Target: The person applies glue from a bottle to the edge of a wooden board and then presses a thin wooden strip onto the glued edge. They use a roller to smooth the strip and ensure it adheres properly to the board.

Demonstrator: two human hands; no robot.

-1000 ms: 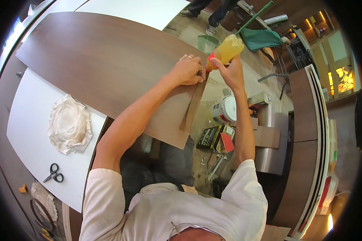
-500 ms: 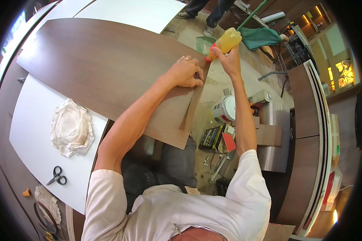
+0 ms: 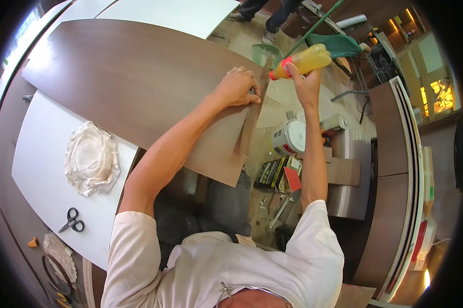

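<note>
A broad brown panel (image 3: 139, 77) lies across the white-topped surface in front of me. On its right end my left hand (image 3: 237, 88) bears down, fingers curled and closed on a narrow brown strip (image 3: 250, 126) that runs along the edge. My right hand (image 3: 306, 84) is wrapped round a plastic bottle (image 3: 309, 58) of yellow liquid with a red label and red cap. The bottle is tilted, its cap end low and pointing left, close to the strip's far end. Part of the left fingertips is hidden behind the hand.
At left, a crumpled cream cloth (image 3: 91, 159) and black scissors (image 3: 71, 219) lie on the white board (image 3: 31, 143). On the floor at right stand a white bucket (image 3: 294, 135) and a black-and-yellow box (image 3: 272, 175). A green dustpan (image 3: 266, 54) and another person's legs (image 3: 272, 19) are beyond.
The bottle has swung to the right and now lies closer to level, its cap slightly away from the panel edge. My left hand stays at the strip, which has shifted slightly.
</note>
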